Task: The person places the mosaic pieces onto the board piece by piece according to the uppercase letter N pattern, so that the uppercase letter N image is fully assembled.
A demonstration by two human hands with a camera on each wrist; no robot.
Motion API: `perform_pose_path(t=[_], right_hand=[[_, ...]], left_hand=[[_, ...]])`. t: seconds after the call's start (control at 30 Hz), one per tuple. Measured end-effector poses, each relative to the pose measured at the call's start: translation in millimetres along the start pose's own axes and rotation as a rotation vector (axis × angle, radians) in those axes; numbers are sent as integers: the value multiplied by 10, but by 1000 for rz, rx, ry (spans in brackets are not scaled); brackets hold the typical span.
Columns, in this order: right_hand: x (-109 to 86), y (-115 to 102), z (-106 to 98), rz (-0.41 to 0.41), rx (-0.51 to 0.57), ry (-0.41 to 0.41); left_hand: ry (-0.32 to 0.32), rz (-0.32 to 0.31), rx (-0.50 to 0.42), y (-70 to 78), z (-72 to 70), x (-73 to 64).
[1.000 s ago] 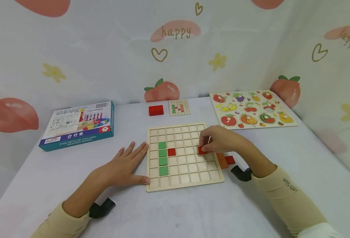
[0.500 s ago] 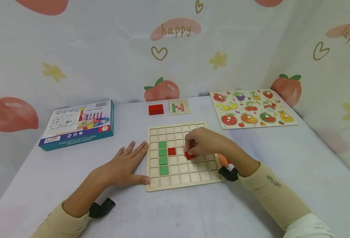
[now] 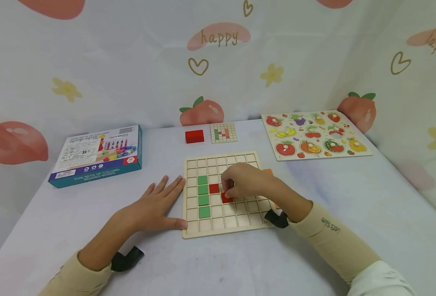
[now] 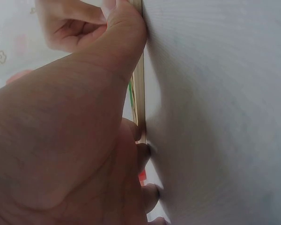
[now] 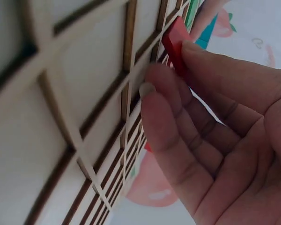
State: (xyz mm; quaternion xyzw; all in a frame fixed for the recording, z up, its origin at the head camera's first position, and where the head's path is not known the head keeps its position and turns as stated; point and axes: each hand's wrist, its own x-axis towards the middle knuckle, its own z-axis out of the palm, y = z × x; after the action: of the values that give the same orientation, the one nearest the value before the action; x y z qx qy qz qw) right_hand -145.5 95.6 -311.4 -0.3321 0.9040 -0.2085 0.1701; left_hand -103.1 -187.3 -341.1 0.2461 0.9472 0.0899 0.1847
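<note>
A wooden grid board [image 3: 230, 222] lies mid-table with a column of several green tiles [image 3: 203, 200] and one red tile [image 3: 214, 188] set in its cells. My right hand [image 3: 245, 181] pinches another red tile [image 3: 226, 198] between thumb and fingers, over a cell one column right of and one row nearer than the set red tile. In the right wrist view that pinched red tile [image 5: 177, 44] is tilted at the grid. My left hand [image 3: 153, 211] lies with fingers spread, fingertips and thumb touching the board's left edge.
Behind the board stand a red block [image 3: 194, 136] and a small pattern card [image 3: 223, 132]. A boxed bead set [image 3: 97, 154] lies back left, a fruit puzzle board [image 3: 314, 135] back right. Orange pieces [image 3: 268, 172] lie partly hidden beyond the right forearm.
My right hand has carried the red tile leftward across the board, from near its right side to beside the set red tile. The left hand has stayed put.
</note>
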Motion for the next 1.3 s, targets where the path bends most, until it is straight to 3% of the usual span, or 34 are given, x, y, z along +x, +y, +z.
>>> perform_pose_path(t=[0.27,0.57,0.9,1.03,1.2,1.3], right_hand=[[-48,-43,40,19,-64,21],[-170,57,24,10,-39,43],[-617,419,-218,173,21,37],[-784,585,-314,227,12,76],[-873,760,-424,280,-18,134],[-866,833,-433,309,-5,110]], left_hand=[[-6,-4,7,-13,23,13],[1,-1,-11,-13,21,1],[-3,2,0,-20,36,11],[-1,4,5,-11,26,10],[-2,-1,7,0,17,3],[-1,1,5,-2,15,-1]])
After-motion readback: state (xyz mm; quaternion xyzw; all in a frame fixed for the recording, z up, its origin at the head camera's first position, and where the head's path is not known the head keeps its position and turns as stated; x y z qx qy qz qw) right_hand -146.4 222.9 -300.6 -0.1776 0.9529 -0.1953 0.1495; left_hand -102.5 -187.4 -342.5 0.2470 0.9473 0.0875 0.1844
